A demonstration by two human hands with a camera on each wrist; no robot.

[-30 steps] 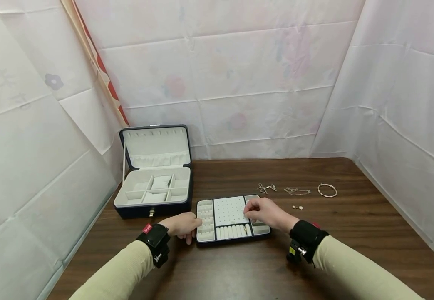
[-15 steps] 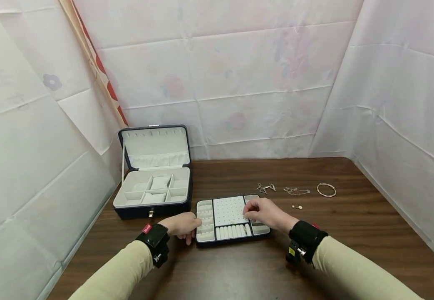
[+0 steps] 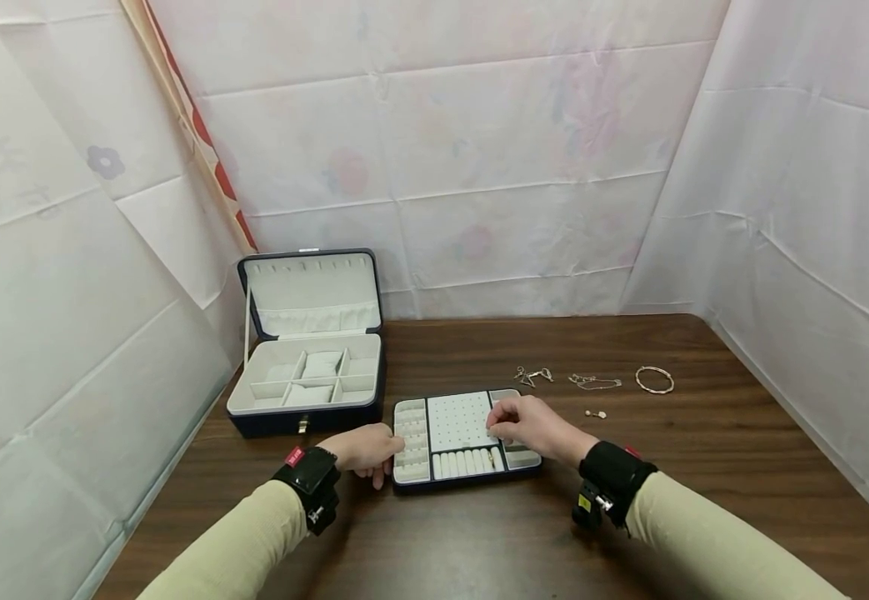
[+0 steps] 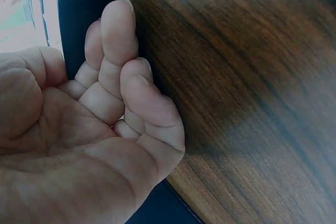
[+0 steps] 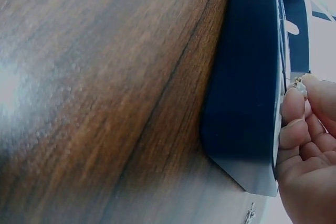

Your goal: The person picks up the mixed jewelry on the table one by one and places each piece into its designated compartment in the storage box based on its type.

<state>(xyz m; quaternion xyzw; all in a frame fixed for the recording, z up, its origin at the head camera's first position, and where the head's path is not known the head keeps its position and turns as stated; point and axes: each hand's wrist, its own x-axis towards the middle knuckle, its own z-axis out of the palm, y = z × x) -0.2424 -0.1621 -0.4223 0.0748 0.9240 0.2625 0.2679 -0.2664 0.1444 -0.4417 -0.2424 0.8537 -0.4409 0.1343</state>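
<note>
A dark-blue jewelry tray (image 3: 466, 481) with a white lining lies on the table. My left hand (image 3: 365, 450) grips its left end, thumb over the rim and fingers against the outer wall; in the left wrist view those fingers (image 4: 118, 32) are bent beside the dark side. Over the right edge of the white perforated panel (image 3: 460, 421) is my right hand (image 3: 535, 427). Between thumb and index finger it pinches a small earring (image 5: 300, 86) with a clear stone and a gold-coloured part. A gold-coloured ring (image 3: 491, 459) sits in the ring rolls at the front.
At the back left stands an open jewelry box (image 3: 307, 421) with divided compartments and small cushions. Right of the tray lie a tangled chain (image 3: 534, 377), a thin chain (image 3: 595, 383), a bracelet (image 3: 655, 381) and a small earring-like piece (image 3: 596, 414). White sheets (image 3: 479, 167) hang behind.
</note>
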